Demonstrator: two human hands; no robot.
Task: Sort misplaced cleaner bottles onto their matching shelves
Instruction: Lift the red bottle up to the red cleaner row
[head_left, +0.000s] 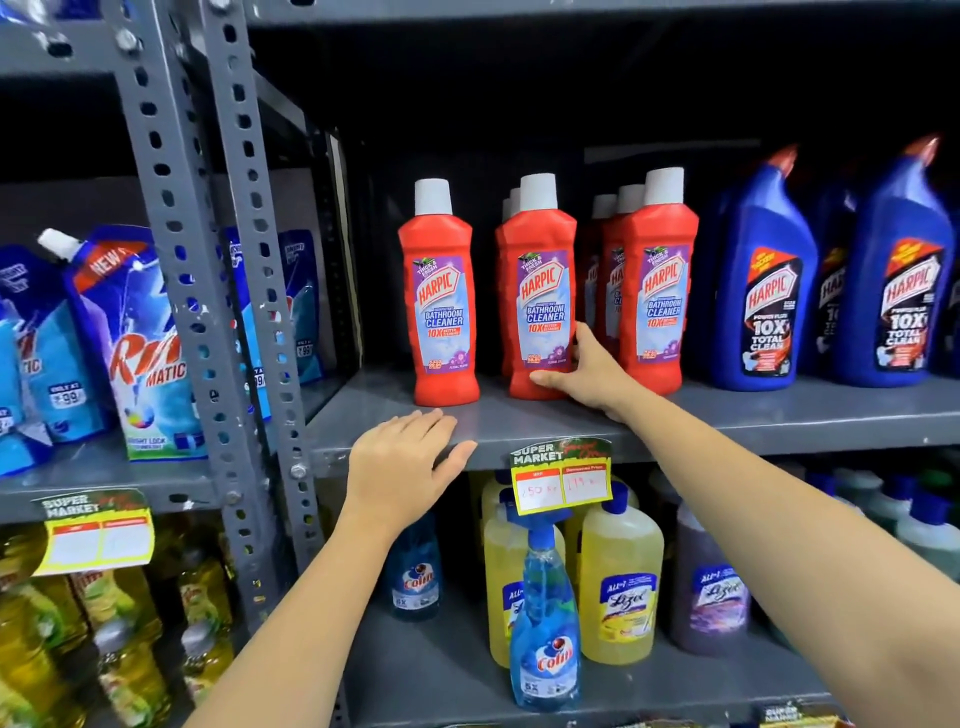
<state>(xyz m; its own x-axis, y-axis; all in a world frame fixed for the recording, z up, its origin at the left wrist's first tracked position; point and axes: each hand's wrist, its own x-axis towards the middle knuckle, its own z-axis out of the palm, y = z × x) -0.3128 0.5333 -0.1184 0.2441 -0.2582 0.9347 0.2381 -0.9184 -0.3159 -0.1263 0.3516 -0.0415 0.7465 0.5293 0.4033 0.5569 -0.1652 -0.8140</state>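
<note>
The right hand (587, 371) is wrapped around the lower right side of the middle red bottle (540, 296), thumb across the base in front and fingers behind. The bottle stands upright on the grey shelf (779, 421), in the front row of red bathroom-cleaner bottles, with one red bottle (441, 296) alone to its left and a cluster (657, 280) to its right. The left hand (410, 457) is spread flat and empty on the shelf's front edge.

Placement among matching stock appears to be the step in hand. Release and a check of the alignment would be called for next. A blue spray bottle (545, 618) is seen below among yellow bottles (621, 571); it may be misplaced.
</note>
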